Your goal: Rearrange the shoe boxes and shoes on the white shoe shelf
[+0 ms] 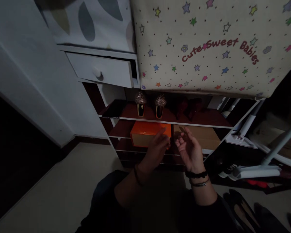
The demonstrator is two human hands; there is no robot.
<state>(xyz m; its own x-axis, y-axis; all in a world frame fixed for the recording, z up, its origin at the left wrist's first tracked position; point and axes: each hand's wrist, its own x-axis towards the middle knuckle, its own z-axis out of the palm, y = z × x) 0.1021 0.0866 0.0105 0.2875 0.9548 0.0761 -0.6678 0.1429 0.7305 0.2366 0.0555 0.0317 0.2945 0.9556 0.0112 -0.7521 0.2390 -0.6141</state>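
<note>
Both of my hands hang in front of a shoe rack (155, 121), apart from each other. My left hand (157, 149) is in front of an orange box (142, 140), its fingers loosely bent and apart, with nothing visible in them. My right hand (189, 150) is turned palm up before a brown cardboard box (207, 136); its fingers are half curled and spread, and no object shows in it. On the shelf above, a pair of shoes with glittery heels (140, 98) stands beside a dark red pair (186, 108).
A white drawer (104, 69) sits slightly pulled out above the rack. A star-print cloth (208, 71) hangs over the top right. Right of the rack are a broom or dustpan (259, 171) and dark shoes (242, 210) on the floor. A white wall (38, 74) bounds the left.
</note>
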